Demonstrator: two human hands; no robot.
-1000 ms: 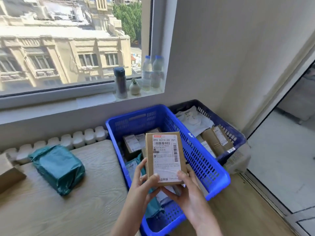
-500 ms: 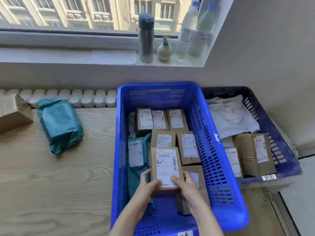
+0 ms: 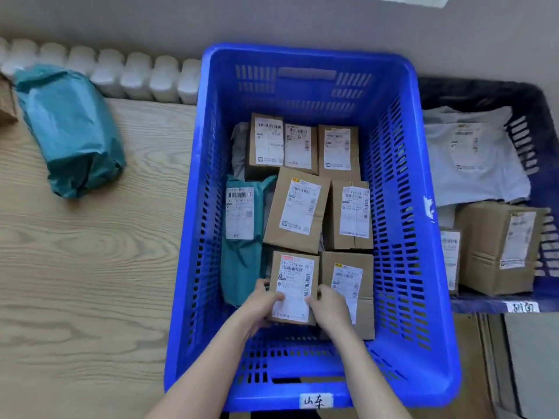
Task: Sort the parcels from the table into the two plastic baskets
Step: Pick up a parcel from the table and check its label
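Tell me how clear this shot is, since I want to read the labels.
Head view: even soft light, no glare; wide-angle bends the blue basket rim; the held box shows large digits, fine print blurs; the dark basket sits in shade.

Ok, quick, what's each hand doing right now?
Left hand: grips the left edge of the box in the blue basket.
Right hand: grips the same box's right edge.

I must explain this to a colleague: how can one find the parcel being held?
Look in the bright blue basket, in the row nearest the person. The held parcel is a small brown box; unlike its neighbours, both hands grip its near end.
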